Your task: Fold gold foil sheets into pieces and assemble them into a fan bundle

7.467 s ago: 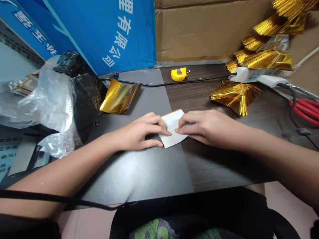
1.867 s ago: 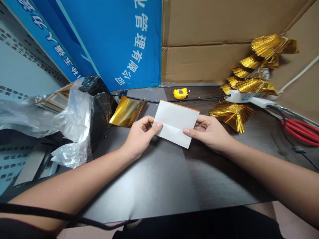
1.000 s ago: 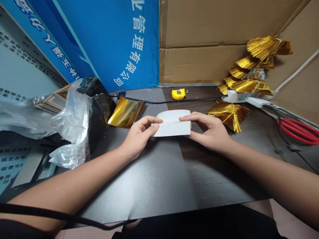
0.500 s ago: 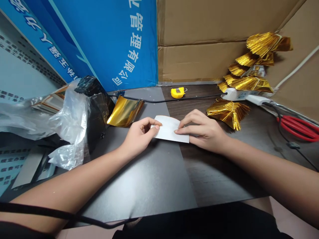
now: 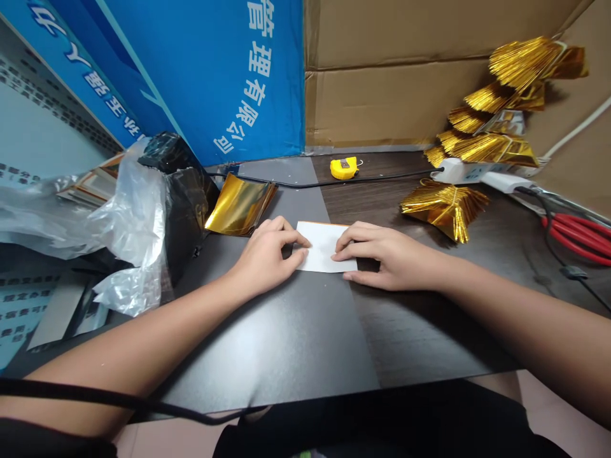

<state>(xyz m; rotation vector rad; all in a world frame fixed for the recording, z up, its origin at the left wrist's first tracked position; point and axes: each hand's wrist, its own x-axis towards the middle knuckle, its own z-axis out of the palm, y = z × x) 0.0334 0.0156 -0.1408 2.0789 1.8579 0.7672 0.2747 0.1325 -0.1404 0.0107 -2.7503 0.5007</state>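
Observation:
A small white sheet of paper (image 5: 322, 245) lies flat at the table's middle, a thin orange-gold line along its far edge. My left hand (image 5: 270, 251) has its left end between thumb and forefinger, the fingertips on the paper. At the right end, my right hand (image 5: 382, 254) rests bent fingers on top, with the thumb at the near corner. Left of the paper, close to my left hand, is a stack of gold foil sheets (image 5: 241, 205). Beyond my right hand sits a tied bundle of pleated gold foil (image 5: 446, 207).
A yellow tape measure (image 5: 344, 168) sits at the back near a black cable. Several gold fans (image 5: 520, 63) are heaped at the right, by a white power strip (image 5: 470, 172) and red-handled scissors (image 5: 575, 236). Clear plastic wrap (image 5: 138, 222) and a black-wrapped box (image 5: 188, 210) stand left.
The paper, tilted and bowed earlier, now lies flat on the table. Both hands have lowered with it, and my right thumb has come out to the near edge. The view has shifted slightly.

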